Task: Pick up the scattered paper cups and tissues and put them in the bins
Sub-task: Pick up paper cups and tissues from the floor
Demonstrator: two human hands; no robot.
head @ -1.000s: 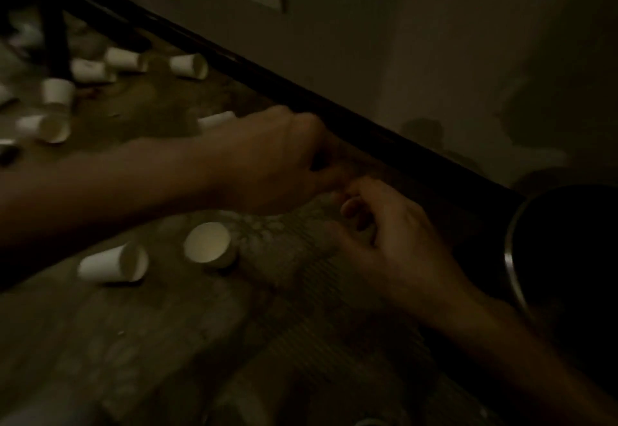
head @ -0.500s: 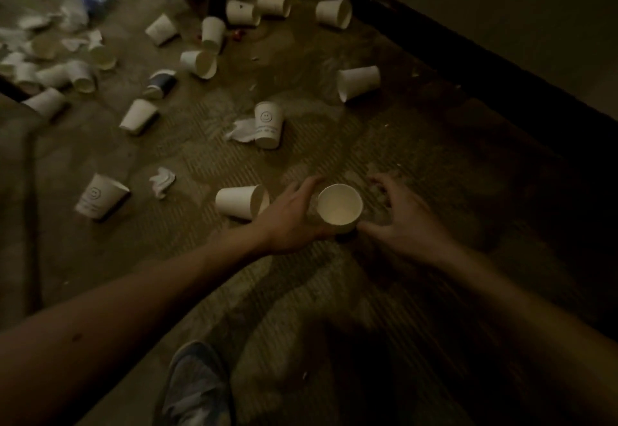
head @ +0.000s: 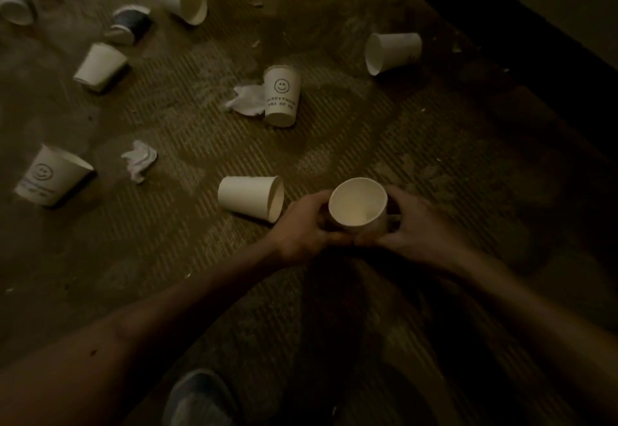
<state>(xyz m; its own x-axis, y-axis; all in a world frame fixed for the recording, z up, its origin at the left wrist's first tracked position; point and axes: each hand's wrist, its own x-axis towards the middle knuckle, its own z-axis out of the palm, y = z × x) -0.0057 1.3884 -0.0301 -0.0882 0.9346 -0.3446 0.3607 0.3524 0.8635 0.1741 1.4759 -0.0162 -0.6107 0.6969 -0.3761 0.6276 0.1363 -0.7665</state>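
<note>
Left hand (head: 301, 229) and right hand (head: 419, 228) clasp a paper cup (head: 357, 203); a tipped cup (head: 245, 195) lies just beside, crumpled tissue (head: 139, 159) beyond.

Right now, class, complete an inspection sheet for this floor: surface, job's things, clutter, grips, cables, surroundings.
Surface: brown striped carpet, dimly lit.
Job's things: plain white paper cup held mouth-up; sideways white paper cup beside the left grip; smiley-printed white paper cup against a crumpled white tissue; second crumpled tissue farther left; more cups beyond; no bin seen.
Clutter: small pale scraps on the carpet.
Grips: left grip and right grip both curl round the held cup.
Cables: nothing seen.
Surroundings: dark skirting board at right; grey shoe below.
</note>
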